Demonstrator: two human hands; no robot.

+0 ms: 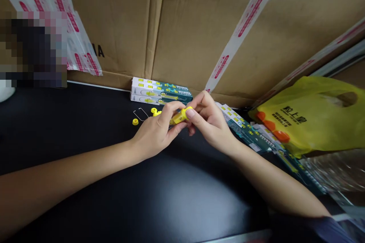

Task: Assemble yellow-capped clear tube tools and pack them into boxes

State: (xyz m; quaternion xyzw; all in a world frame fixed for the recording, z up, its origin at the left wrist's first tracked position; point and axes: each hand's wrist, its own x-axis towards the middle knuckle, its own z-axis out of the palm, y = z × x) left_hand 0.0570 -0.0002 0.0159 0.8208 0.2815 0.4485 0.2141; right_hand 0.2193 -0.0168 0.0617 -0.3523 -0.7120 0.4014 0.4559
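Above the black table (182, 193), a small yellow plastic part (179, 115), boxy and tube-like, sits between my two hands. My left hand (156, 127) grips its lower left end with thumb and fingers. On its upper right end, the thumb and fingers of my right hand (209, 121) are closed. My fingers hide much of the part. Just beyond my left hand lie a bent metal wire (140, 114), a loose yellow ring-shaped piece (135, 122) and another yellow plastic piece (154, 111).
Printed green and white boxes (159, 91) are stacked against a large taped cardboard carton (182, 26). More such boxes (245, 131) lie to the right, near a yellow plastic bag (319, 117) with orange items inside. Clear plastic (339, 169) shows below the bag.
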